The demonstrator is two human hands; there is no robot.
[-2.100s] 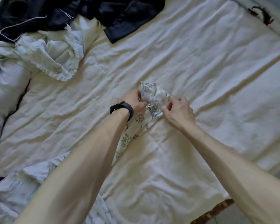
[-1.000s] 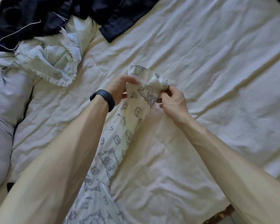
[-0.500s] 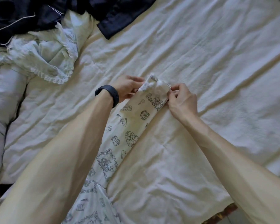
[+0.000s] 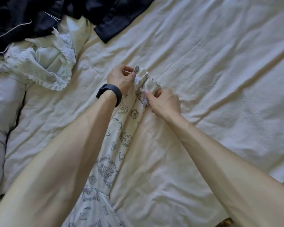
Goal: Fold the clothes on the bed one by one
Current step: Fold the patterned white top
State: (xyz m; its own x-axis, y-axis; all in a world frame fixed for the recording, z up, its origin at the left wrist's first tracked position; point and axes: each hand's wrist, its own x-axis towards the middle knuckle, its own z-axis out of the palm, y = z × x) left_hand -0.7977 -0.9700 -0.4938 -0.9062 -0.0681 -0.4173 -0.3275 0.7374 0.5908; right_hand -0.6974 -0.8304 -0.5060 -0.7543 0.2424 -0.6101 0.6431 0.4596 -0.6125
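Observation:
A cream garment printed with grey cartoon drawings (image 4: 121,141) stretches in a long strip from the near edge of the bed up to the middle. My left hand (image 4: 121,77), with a black band on the wrist, pinches the bunched far end of the strip. My right hand (image 4: 164,102) pinches the same end from the right side. The cloth between the two hands is gathered into folds. The lower part of the garment runs under my left forearm.
A cream sheet (image 4: 203,63) covers the bed. A dark navy garment with white piping (image 4: 23,17) and a pale green ruffled garment (image 4: 39,66) lie piled at the far left. A grey pillow or duvet (image 4: 0,112) lies along the left edge.
The end of the printed garment was held flat between both hands half a second ago; now it is bunched up. Earlier the strip was lifted and pulled out longer.

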